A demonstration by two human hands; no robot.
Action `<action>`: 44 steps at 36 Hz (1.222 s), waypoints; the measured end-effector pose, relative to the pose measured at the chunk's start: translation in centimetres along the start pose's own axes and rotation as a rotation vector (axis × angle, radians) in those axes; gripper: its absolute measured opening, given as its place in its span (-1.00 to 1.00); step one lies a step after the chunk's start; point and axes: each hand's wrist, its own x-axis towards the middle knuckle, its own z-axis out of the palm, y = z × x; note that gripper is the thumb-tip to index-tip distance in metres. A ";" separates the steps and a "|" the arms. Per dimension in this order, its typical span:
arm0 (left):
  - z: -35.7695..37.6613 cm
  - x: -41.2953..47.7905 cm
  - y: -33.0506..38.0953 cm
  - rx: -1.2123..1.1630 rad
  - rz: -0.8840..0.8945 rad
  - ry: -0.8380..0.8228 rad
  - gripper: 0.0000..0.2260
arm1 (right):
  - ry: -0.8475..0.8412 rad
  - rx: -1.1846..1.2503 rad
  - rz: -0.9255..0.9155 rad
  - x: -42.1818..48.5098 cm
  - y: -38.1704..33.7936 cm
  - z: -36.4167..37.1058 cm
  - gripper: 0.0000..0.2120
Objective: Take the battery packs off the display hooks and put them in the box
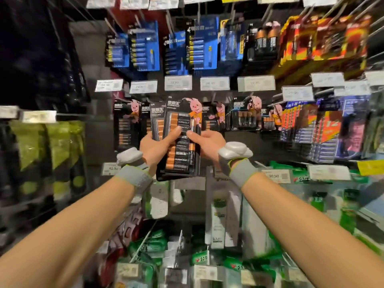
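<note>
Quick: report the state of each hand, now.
Left hand: grips the stack of black card blister packs of copper-and-black batteries.
Right hand: grips the same stack's right edge.

Price labels (214, 83) run in a far row; yellow-green packets (59, 142) hang left; a white power strip (159, 201) and green packs (154, 244) sit nearer.

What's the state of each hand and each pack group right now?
left hand: grips the held packs' left edge, thumb on front
right hand: grips their right edge, thumb on front
held packs: stacked, tilted, between both hands
blue packs: hanging, upper row
black packs: hanging, middle row
box: not in view
</note>
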 end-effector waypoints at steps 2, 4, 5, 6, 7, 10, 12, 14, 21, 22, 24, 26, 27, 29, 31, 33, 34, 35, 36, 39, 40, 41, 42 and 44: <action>-2.3 -0.2 -0.4 0.027 -0.001 0.033 -0.68 | -0.018 -0.005 0.004 -0.4 0.0 2.1 -0.68; -4.4 -0.5 -0.4 0.014 -0.025 0.058 -0.72 | -0.056 -0.011 0.007 -0.8 -0.3 4.0 -0.64; -4.6 -0.7 -0.6 0.007 -0.036 0.045 -0.77 | -0.052 -0.011 0.022 -0.7 -0.1 4.3 -0.59; -5.6 -0.7 -0.7 0.015 -0.036 0.057 -0.79 | -0.066 -0.011 0.031 -0.8 -0.1 5.2 -0.55; -6.4 -0.7 -0.7 0.030 -0.035 0.067 -0.77 | -0.075 -0.012 0.027 -0.8 -0.2 6.0 -0.53; -8.1 -0.5 -0.9 0.050 -0.034 0.103 -0.67 | -0.093 -0.002 0.030 -1.0 -0.3 7.6 -0.49; -9.0 -0.4 -0.9 0.046 -0.051 0.113 -0.72 | -0.088 0.039 0.047 -0.9 -0.3 8.4 -0.38; -9.6 -0.2 -1.1 0.016 -0.057 0.106 -0.79 | -0.071 0.072 0.068 -0.3 0.2 9.1 -0.31; -11.2 1.7 -1.8 -0.016 -0.076 0.056 -0.80 | -0.030 0.136 0.117 -0.2 -0.3 11.0 -0.62; -11.3 2.3 -2.0 -0.020 -0.074 0.040 -0.79 | -0.002 0.138 0.128 0.2 -0.2 11.3 -0.59; -11.3 2.8 -2.2 -0.017 -0.059 0.025 -0.77 | 0.034 0.152 0.135 1.4 0.9 11.4 -0.33; -11.3 3.3 -2.5 -0.009 -0.056 0.012 -0.75 | 0.055 0.144 0.133 1.6 0.8 11.1 -0.18; -11.2 3.9 -2.6 -0.017 -0.062 -0.005 -0.73 | 0.072 0.137 0.122 1.2 0.0 10.8 -0.24; -11.2 4.5 -2.7 -0.033 -0.074 -0.028 -0.68 | 0.091 0.083 0.118 0.0 -1.4 10.2 -0.56; -11.0 4.9 -2.8 -0.030 -0.081 -0.032 -0.71 | 0.140 0.082 0.127 0.3 -1.2 9.4 -0.63; -10.8 5.2 -2.8 -0.021 -0.067 -0.030 -0.77 | 0.178 0.068 0.113 0.6 -1.0 8.8 -0.59; -10.2 5.6 -2.8 -0.033 -0.061 -0.033 -0.78 | 0.191 0.058 0.088 1.0 -1.0 8.3 -0.62; -10.3 5.7 -3.0 -0.033 -0.061 -0.036 -0.79 | 0.197 0.047 0.084 1.0 -0.9 8.3 -0.66; -9.9 5.9 -3.0 -0.033 -0.056 -0.034 -0.80 | 0.208 0.050 0.092 1.3 -0.9 7.9 -0.70; -9.4 6.3 -3.1 -0.027 -0.040 -0.013 -0.84 | 0.206 0.029 0.078 1.4 -1.0 7.1 -0.77; -9.4 6.4 -2.9 -0.024 -0.034 -0.006 -0.84 | 0.211 0.028 0.073 1.5 -1.0 6.9 -0.78; -9.0 6.2 -3.0 -0.024 -0.028 0.006 -0.85 | 0.202 0.024 0.073 1.4 -1.0 6.4 -0.79; -9.0 6.3 -2.9 -0.025 -0.021 0.016 -0.85 | 0.201 0.026 0.064 1.4 -1.3 6.3 -0.79; -8.4 6.0 -3.0 -0.023 -0.025 0.040 -0.87 | 0.190 0.028 0.059 1.5 -0.9 5.4 -0.76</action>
